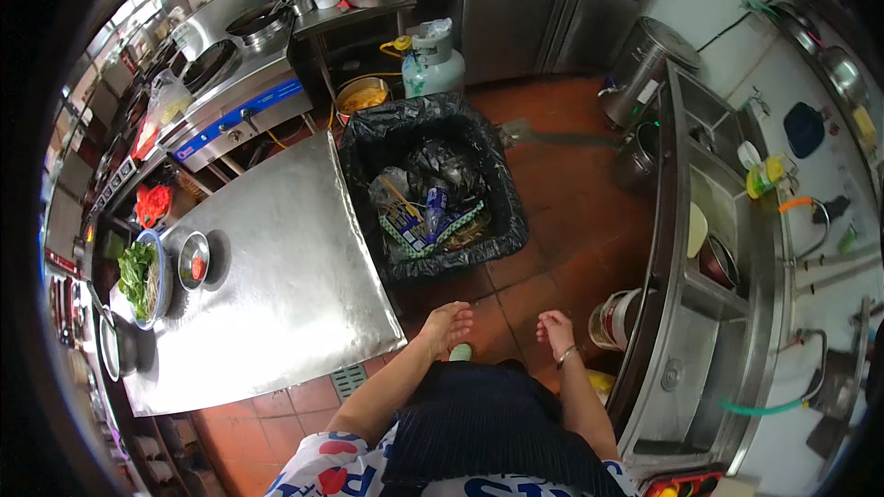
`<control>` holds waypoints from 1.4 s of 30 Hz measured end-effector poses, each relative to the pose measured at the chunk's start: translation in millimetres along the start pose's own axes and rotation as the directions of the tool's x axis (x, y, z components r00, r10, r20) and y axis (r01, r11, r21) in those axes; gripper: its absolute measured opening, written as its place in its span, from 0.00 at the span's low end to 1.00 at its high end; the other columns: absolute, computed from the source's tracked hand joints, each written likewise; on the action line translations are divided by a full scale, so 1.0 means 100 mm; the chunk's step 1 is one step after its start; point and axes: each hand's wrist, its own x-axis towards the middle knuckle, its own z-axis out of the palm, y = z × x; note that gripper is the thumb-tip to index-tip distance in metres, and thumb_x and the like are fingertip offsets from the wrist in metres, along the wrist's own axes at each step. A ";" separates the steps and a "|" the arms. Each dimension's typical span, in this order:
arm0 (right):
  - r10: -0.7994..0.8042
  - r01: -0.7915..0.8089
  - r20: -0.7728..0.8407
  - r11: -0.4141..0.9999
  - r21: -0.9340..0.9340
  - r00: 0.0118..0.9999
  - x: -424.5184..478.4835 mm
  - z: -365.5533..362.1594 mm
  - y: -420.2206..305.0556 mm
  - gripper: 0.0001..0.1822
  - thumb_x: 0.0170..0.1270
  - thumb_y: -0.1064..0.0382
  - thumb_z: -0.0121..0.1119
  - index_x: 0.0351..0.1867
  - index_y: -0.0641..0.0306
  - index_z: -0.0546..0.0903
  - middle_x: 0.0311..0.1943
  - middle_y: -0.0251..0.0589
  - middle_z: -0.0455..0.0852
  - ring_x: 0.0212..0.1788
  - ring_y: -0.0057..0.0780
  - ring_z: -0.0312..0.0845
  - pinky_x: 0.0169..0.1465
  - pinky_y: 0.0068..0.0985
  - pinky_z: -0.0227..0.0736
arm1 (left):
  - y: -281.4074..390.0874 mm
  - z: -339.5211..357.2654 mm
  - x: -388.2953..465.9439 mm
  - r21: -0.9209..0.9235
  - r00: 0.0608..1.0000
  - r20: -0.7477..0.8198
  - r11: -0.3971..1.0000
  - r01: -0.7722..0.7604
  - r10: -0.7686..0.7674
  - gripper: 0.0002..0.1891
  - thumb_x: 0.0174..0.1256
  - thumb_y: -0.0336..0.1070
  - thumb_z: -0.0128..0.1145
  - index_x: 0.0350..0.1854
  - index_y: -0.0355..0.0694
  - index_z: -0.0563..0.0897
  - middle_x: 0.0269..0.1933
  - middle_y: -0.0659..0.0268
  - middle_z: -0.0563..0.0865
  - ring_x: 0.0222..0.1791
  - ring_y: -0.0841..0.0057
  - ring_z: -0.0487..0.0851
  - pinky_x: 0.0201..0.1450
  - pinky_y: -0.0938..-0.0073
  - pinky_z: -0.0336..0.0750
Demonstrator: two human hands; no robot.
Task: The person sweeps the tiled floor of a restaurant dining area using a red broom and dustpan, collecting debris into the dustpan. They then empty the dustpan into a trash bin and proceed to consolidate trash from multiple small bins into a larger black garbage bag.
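Observation:
My left hand (447,326) hangs over the red floor tiles, empty, its fingers loosely bent. To its left is the corner of a stainless steel table (276,248). My right hand (554,333), with a bracelet at the wrist, is also empty and loosely curled, near a white bucket (608,323) beside the sink. Ahead of both hands stands a bin lined with a black plastic bag (507,221). Inside the bin lie a plastic bottle (435,210), a printed carton piece (407,235) and crumpled bags. Neither hand touches any of these.
A basket of leafy greens (140,276) and a metal bowl (194,261) stand on the table's far left. Behind the bin are a gas cylinder (434,65) and a pot of orange liquid (362,96). A steel sink (690,373) runs along the right; a stove (242,117) stands at upper left.

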 end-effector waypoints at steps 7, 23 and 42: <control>-0.130 0.145 0.092 0.972 -0.186 0.987 1.71 0.33 -0.89 0.05 0.59 0.65 0.50 0.34 0.60 0.77 0.24 0.27 0.75 0.24 0.13 0.68 0.25 0.14 0.64 | -0.04 -0.43 0.61 -0.296 0.856 -0.517 0.940 -0.167 -0.011 0.23 0.63 0.45 0.45 0.57 0.39 0.63 0.48 0.59 0.75 0.41 0.67 0.75 0.43 0.65 0.72; 0.104 -0.056 0.483 0.992 -0.113 0.869 3.19 0.52 -0.88 0.25 0.55 0.48 0.57 0.47 0.66 0.76 0.47 0.37 0.77 0.50 0.26 0.67 0.54 0.25 0.58 | 0.19 -0.39 1.32 -0.530 0.739 -0.673 0.707 -0.468 -0.015 0.23 0.63 0.50 0.45 0.54 0.40 0.66 0.52 0.61 0.69 0.52 0.62 0.69 0.51 0.55 0.68; 0.074 -0.066 0.122 0.996 -0.068 0.990 2.25 -0.71 -0.63 0.12 0.56 0.58 0.58 0.36 0.64 0.79 0.35 0.30 0.78 0.38 0.20 0.70 0.46 0.21 0.65 | -1.12 -0.25 1.07 0.747 0.973 0.148 0.625 -0.228 0.178 0.20 0.67 0.47 0.35 0.57 0.45 0.64 0.57 0.55 0.68 0.59 0.60 0.63 0.59 0.58 0.59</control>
